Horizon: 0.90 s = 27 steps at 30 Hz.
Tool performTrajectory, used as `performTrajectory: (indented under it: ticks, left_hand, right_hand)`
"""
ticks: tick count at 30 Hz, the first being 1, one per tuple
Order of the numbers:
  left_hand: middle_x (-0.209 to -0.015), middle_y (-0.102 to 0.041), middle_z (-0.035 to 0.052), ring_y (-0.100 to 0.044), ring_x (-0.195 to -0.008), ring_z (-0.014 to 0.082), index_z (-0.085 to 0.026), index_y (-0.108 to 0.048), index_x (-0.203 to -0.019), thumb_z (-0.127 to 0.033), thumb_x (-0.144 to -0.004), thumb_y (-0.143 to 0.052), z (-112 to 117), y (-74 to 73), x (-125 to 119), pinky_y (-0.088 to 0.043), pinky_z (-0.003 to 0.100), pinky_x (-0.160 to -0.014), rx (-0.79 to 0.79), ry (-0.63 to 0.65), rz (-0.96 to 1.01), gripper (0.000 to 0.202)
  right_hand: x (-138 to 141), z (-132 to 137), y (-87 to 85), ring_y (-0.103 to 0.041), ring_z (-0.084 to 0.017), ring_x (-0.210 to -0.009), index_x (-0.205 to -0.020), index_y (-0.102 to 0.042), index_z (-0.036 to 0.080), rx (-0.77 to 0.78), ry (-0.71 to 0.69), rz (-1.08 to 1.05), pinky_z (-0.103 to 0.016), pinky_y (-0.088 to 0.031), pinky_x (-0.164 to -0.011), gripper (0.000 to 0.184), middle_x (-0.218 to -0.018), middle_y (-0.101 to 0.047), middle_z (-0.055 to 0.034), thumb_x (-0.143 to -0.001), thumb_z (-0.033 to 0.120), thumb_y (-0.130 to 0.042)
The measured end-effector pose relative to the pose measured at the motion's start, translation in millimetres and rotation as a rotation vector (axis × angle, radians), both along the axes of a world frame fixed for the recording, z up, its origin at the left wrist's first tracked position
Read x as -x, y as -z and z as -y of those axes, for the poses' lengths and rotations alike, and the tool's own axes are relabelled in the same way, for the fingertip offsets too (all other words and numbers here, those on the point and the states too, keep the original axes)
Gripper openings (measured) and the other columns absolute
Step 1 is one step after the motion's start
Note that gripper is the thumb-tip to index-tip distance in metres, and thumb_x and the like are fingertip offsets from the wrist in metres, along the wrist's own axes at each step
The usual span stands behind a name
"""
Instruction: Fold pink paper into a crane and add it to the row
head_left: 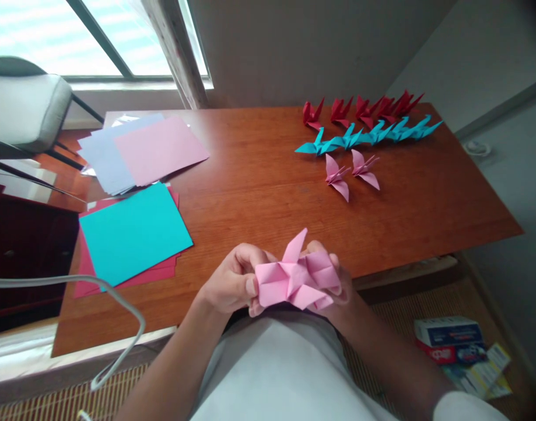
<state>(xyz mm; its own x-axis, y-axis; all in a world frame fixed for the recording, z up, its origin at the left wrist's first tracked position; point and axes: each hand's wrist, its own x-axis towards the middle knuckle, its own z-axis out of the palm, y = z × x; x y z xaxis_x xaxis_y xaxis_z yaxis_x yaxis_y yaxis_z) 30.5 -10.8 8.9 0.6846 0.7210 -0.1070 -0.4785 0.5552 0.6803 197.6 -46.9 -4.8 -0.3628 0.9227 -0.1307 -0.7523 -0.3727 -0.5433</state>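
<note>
The pink folded paper [294,280] is held in both hands at the middle of the near edge of the worktop [250,175], one pointed flap standing out towards the far edge. From the left, a chair [28,111] with a pale seat stands beyond the left edge, near the far left corner. A pale cable [52,281] bends across the view of the near left corner. On the worktop's left end, pale lavender sheets [103,158] lie fanned by the far left corner, with a pink sheet [165,152] on top of them. Nearer the near left corner, a turquoise sheet [136,237] lies askew over red sheets [165,272].

The left hand [233,278] pinches the left end of the folded paper between thumb and fingers. The right hand [344,286] grasps its right end, partly hidden behind the folds.

Farther right, two pink cranes [336,175] sit side by side. Beyond them, a row of turquoise cranes [319,144] runs towards the far right corner, and a row of red cranes [312,117] stands behind it along the far edge. Off the near edge, below the right end, printed boxes [450,333] are stacked on the floor.
</note>
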Motion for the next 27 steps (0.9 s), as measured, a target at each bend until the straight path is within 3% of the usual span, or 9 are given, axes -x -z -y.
performTrajectory:
  ticks: [2, 5, 9, 13, 17, 19, 22, 24, 27]
  left_hand:
    - [-0.038, -0.051, -0.0012, -0.043, -0.031, 0.0079, -0.018, -0.048, -0.051, -0.061, -0.067, -0.085, -0.6, -2.2, -2.9, -0.032, 0.019, -0.035, 0.000, -0.028, 0.021, 0.060]
    - [-0.046, -0.056, -0.0023, -0.048, -0.038, 0.0078, -0.018, -0.056, -0.063, -0.051, -0.075, -0.084, -5.7, -8.1, 2.5, -0.035, 0.017, -0.040, 0.019, -0.112, -0.028, 0.045]
    - [-0.063, -0.066, 0.0022, -0.057, -0.057, 0.0086, -0.014, -0.067, -0.074, -0.040, -0.085, -0.078, -14.1, -14.1, 16.2, -0.041, 0.016, -0.053, -0.025, -0.144, -0.344, 0.030]
    - [-0.069, -0.067, 0.0028, -0.057, -0.063, 0.0098, -0.014, -0.068, -0.076, -0.041, -0.089, -0.073, -17.4, -15.8, 20.2, -0.042, 0.018, -0.059, -0.117, -0.064, -0.494, 0.030]
    - [-0.073, -0.069, 0.0030, -0.058, -0.067, 0.0110, -0.013, -0.071, -0.078, -0.039, -0.085, -0.078, -19.5, -19.7, 21.1, -0.043, 0.019, -0.061, -0.190, 0.070, -0.591, 0.027]
    - [-0.073, -0.069, 0.0032, -0.059, -0.068, 0.0109, -0.013, -0.072, -0.079, -0.037, -0.084, -0.079, -19.4, -18.8, 23.7, -0.043, 0.019, -0.062, -0.183, 0.121, -0.568, 0.026]
    - [-0.070, -0.071, 0.0048, -0.061, -0.064, 0.0114, -0.013, -0.072, -0.076, -0.038, -0.084, -0.080, -14.5, -8.2, 26.5, -0.045, 0.020, -0.061, -0.114, 0.165, -0.371, 0.028]
    - [-0.065, -0.071, 0.0049, -0.061, -0.060, 0.0121, -0.013, -0.070, -0.072, -0.040, -0.081, -0.082, -8.3, 2.7, 23.6, -0.046, 0.020, -0.058, -0.061, 0.107, -0.222, 0.031]
    - [-0.055, -0.066, 0.0017, -0.055, -0.049, 0.0082, -0.014, -0.066, -0.069, -0.042, -0.080, -0.083, 0.7, 15.1, 12.5, -0.041, 0.017, -0.052, -0.011, 0.018, -0.020, 0.034]
  right_hand:
    - [2.9, -4.2, -1.7, -0.017, -0.004, -0.024, -0.062, -0.042, 0.024, -0.010, 0.012, -0.009, -0.018, -0.016, -0.029, 0.053, -0.034, -0.032, 0.0139, -0.082, 0.063, -0.071]
    - [-6.9, -14.7, -4.7, -0.031, -0.004, -0.032, -0.070, -0.054, 0.023, 0.083, 0.017, 0.127, -0.017, -0.024, -0.033, 0.041, -0.048, -0.050, 0.0106, -0.076, 0.052, -0.082]
    - [-33.1, -24.2, -7.3, -0.057, -0.009, -0.055, -0.082, -0.066, 0.020, 0.053, 0.015, 0.421, -0.019, -0.042, -0.050, 0.026, -0.069, -0.066, 0.0025, -0.082, 0.043, -0.079]
    - [-44.7, -24.8, -12.5, -0.058, -0.011, -0.067, -0.088, -0.073, 0.017, -0.118, -0.080, 0.780, -0.022, -0.043, -0.061, 0.024, -0.076, -0.069, -0.0002, -0.087, 0.042, -0.075]
    - [-43.8, -25.4, -18.5, -0.053, -0.010, -0.066, -0.080, -0.073, 0.016, -0.135, -0.163, 0.885, -0.021, -0.038, -0.059, 0.025, -0.071, -0.065, 0.0014, -0.085, 0.041, -0.077]
    - [-43.5, -25.5, -17.0, -0.054, -0.010, -0.066, -0.080, -0.075, 0.016, -0.128, -0.197, 0.818, -0.021, -0.039, -0.058, 0.022, -0.072, -0.066, 0.0011, -0.084, 0.038, -0.079]
    - [-39.5, -23.0, -7.6, -0.056, -0.010, -0.057, -0.074, -0.076, 0.017, -0.121, -0.224, 0.496, -0.022, -0.042, -0.054, 0.024, -0.065, -0.068, 0.0001, -0.081, 0.039, -0.081]
    - [-32.1, -19.6, 0.9, -0.055, -0.012, -0.050, -0.063, -0.073, 0.017, -0.142, -0.204, 0.236, -0.022, -0.040, -0.047, 0.033, -0.054, -0.063, -0.0005, -0.080, 0.045, -0.080]
    - [-17.5, -13.6, 11.6, -0.053, -0.008, -0.044, -0.075, -0.079, 0.024, -0.027, -0.111, 0.000, -0.019, -0.036, -0.041, 0.019, -0.060, -0.070, 0.0017, -0.076, 0.041, -0.085]
